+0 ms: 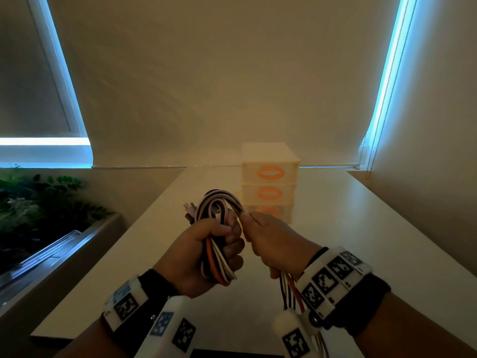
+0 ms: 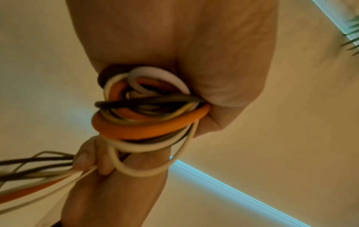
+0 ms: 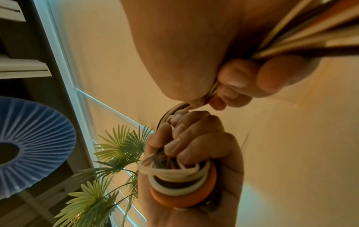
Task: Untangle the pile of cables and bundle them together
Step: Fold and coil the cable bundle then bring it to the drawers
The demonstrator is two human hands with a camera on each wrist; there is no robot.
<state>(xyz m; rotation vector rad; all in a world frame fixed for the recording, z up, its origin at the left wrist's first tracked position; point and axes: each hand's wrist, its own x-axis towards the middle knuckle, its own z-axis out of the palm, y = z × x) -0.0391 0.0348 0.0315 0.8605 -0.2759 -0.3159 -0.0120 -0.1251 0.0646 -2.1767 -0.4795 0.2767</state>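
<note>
A looped bundle of cables (image 1: 219,210), orange, white, black and pale pink, is held up above the white table (image 1: 348,228). My left hand (image 1: 206,251) grips the coils in a fist; their lower loops (image 2: 147,119) stick out under it, and some plugs (image 1: 189,211) poke out at the left. My right hand (image 1: 273,241) sits right next to it and grips the loose strands (image 1: 290,293), which run out past the wrist. In the right wrist view the coils (image 3: 180,184) show in the left fist (image 3: 194,147).
A small white drawer unit (image 1: 269,182) with orange oval handles stands on the table just behind the hands. A planter with green plants (image 1: 38,208) lies to the left, below the table edge. Blinds cover the windows behind and at the right.
</note>
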